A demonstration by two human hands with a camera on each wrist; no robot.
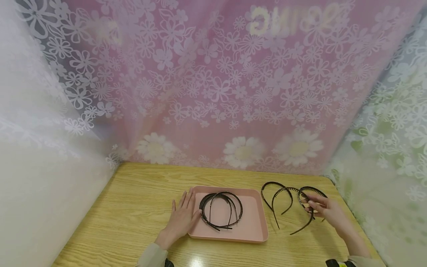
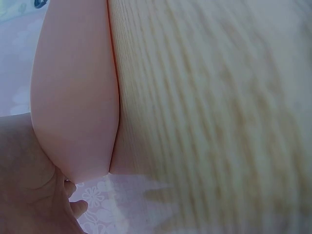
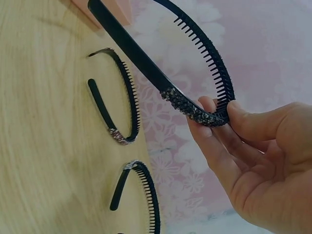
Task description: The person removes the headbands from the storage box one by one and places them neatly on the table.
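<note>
Between thumb and fingers, my right hand (image 1: 328,212) pinches a black toothed headband (image 3: 192,109) with dark sparkly stones, lifted above the table. Two more black headbands lie on the wood by that hand: one with pinkish stones (image 3: 127,97) and one with a pale sparkly patch (image 3: 146,187). At the left edge of the pink tray (image 1: 251,218), my left hand (image 1: 182,217) rests with its fingers straight, touching the tray's rim. Inside the tray lie several black headbands (image 1: 241,207), overlapping in a loose ring.
The wooden table (image 1: 143,193) carries the tray near its middle. A pink flowered curtain (image 1: 213,104) hangs behind it, with pale curtains at the left (image 1: 50,148) and right (image 1: 387,178).
</note>
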